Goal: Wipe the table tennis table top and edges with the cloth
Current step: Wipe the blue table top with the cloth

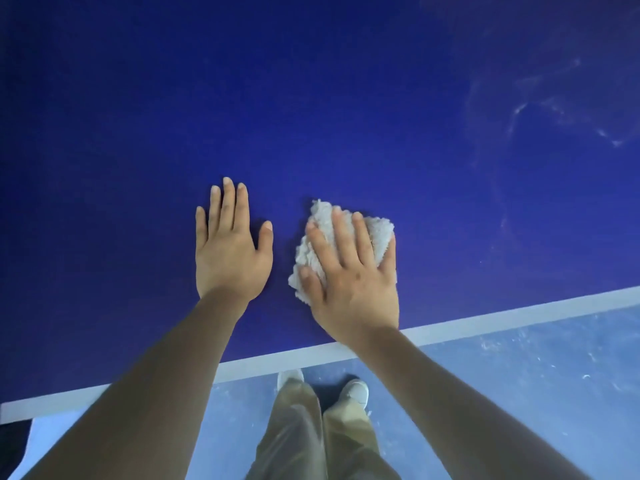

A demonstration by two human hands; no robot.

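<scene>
Low in the frame's centre, the right hand (349, 271) is pressing flat, fingers spread, on the white fluffy cloth (341, 244), keeping it against the blue table tennis table top (311, 98). Just left, the left hand (230, 244) is lying open-fingered on the surface, likely bracing the lean near the white edge line (519, 315).

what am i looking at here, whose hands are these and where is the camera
There is no machine here. The single picture comes from a camera worn on a person's head, looking forward and down, so you see their own two arms reaching out. The dark blue surface is a table tennis table, with its white edge line running along the near side. The left hand lies flat and open on the blue top and holds nothing. The right hand presses a fluffy white cloth flat against the table with straight fingers. Faint pale smears show at the upper right. Below the edge you see the person's trousers, shoes and the floor.
</scene>
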